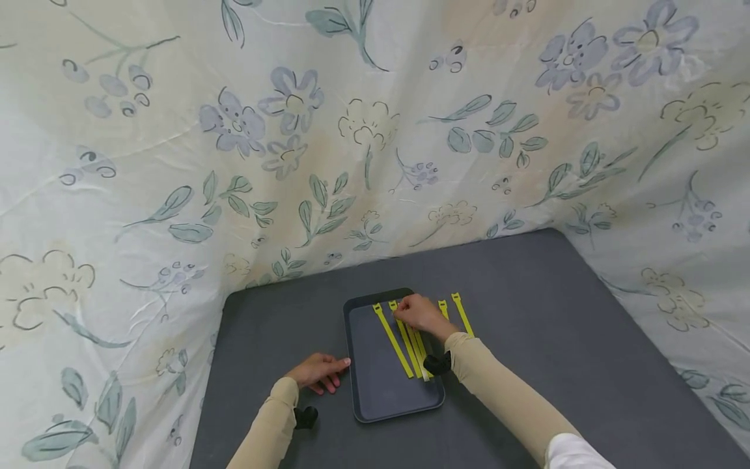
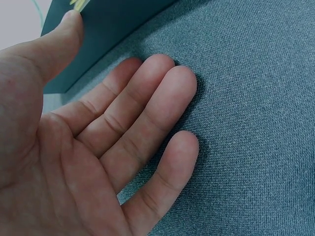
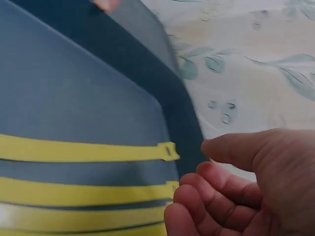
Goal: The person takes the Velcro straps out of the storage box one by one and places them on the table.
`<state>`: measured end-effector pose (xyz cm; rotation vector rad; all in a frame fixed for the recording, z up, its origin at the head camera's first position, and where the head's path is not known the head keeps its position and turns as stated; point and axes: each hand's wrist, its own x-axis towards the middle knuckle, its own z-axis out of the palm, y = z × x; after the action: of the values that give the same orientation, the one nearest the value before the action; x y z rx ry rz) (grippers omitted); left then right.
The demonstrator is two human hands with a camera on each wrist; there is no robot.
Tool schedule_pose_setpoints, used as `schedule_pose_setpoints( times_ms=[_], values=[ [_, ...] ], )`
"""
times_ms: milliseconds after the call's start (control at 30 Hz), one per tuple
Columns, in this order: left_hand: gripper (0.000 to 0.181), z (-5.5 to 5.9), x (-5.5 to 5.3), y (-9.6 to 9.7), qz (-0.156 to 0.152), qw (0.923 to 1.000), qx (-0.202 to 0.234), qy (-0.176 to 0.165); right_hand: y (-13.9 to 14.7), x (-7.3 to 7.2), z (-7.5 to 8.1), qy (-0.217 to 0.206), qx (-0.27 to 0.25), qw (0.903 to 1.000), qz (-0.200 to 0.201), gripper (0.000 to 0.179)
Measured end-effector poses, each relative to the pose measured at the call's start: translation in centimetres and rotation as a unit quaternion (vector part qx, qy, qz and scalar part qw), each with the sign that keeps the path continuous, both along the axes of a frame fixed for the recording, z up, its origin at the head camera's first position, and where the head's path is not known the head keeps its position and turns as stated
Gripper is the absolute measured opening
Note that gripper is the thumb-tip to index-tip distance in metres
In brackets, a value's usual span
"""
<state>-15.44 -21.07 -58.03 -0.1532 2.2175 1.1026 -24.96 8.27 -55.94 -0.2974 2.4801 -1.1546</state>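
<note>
Several yellow hook-and-loop cable ties with slotted heads, one of them a tie [image 1: 392, 340], lie roughly side by side in a dark rectangular tray [image 1: 398, 415]. My right hand [image 1: 420, 314] is over the tray's far right part, by the tie heads. In the right wrist view its fingers are loosely curled with the thumb apart, beside a tie's head [image 3: 169, 151]; nothing shows between them. The fingers partly hide another tie [image 3: 98, 191]. My left hand [image 1: 319, 371] rests on the table left of the tray, thumb at the tray's rim, other fingers relaxed on the cloth [image 2: 256, 123].
Right of the tray, another yellow tie [image 1: 463, 314] lies on the dark grey table [image 1: 562, 345], and one more tie [image 1: 443, 306] is partly hidden behind my right wrist. A floral curtain [image 1: 375, 130] hangs along the table's back and sides.
</note>
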Motion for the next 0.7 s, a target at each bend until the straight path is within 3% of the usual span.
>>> schedule_pose_setpoints(
  times_ms=[267,467,700],
  values=[
    [0.048,0.0,-0.3,-0.2,-0.002,1.0000,0.000,0.001,-2.3,0.2,-0.8,0.043,0.068,0.9965,0.020,0.024],
    [0.049,-0.1,-0.5,-0.4,-0.004,1.0000,0.003,-0.005,-3.7,1.0,-1.4,0.068,0.120,0.9901,0.024,0.054],
    [0.048,-0.2,-0.5,-0.3,-0.005,1.0000,0.005,-0.005,-5.0,1.4,-1.9,0.098,0.147,0.9840,0.022,0.055]
  ],
)
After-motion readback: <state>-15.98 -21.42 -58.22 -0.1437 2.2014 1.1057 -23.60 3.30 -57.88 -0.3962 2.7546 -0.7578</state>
